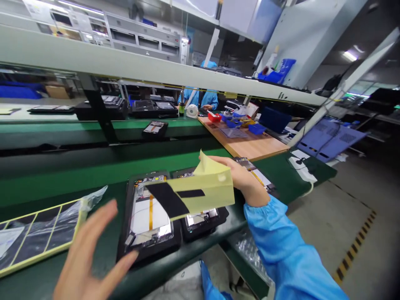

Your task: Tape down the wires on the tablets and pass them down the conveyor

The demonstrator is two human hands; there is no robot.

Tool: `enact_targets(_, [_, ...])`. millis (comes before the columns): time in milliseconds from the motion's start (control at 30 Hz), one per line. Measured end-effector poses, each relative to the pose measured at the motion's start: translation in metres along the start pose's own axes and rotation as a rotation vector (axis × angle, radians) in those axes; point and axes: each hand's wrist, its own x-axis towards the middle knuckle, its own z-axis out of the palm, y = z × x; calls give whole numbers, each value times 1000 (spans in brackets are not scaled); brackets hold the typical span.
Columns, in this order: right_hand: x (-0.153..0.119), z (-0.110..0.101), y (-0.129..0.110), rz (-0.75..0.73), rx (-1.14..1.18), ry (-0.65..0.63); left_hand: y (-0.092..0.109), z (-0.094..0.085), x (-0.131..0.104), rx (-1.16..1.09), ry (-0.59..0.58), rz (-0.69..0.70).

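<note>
Closest to the camera, the left hand (84,262) reaches in at the near left of the uncovered device (145,218), thumb and fingers spread well apart with nothing between them; whether the thumb tip touches the device's near edge cannot be told. Across the device, to its right, the right hand (243,177) is clamped on the right end of a yellow sheet (215,187), its fingers partly hidden behind it. Bent and lifted at its top corner, the sheet looks thin, light and floppy, with a face that is probably slick; the black pieces (168,200) on it may be sticky-backed and would crease easily, so the bare yellow margin seems the best place to take hold. The sheet hangs between the two hands, above the device's right part and a second device (200,221) just beside it, gripped by the right hand and apart from the left. Farther right of the uncovered device lies a third device (258,175), and to its left, on the green worktop (106,166), lies a yellow-edged sheet of black panels (37,233) with clear film over part of it.
</note>
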Motion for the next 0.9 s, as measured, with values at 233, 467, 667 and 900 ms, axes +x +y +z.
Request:
enact_targets(233, [-1, 7, 19, 17, -165, 67, 54, 28, 58, -302, -553, -147])
enact_targets(467, [-39, 58, 21, -211, -420, 575, 27, 56, 21, -442, -356, -286])
enact_targets(667, [-71, 161, 40, -453, -514, 391, 4, 86, -10, -496, -274, -367])
enact_targets(900, [-77, 180, 67, -456, -452, 546, -9, 92, -32, -632, -281, -468])
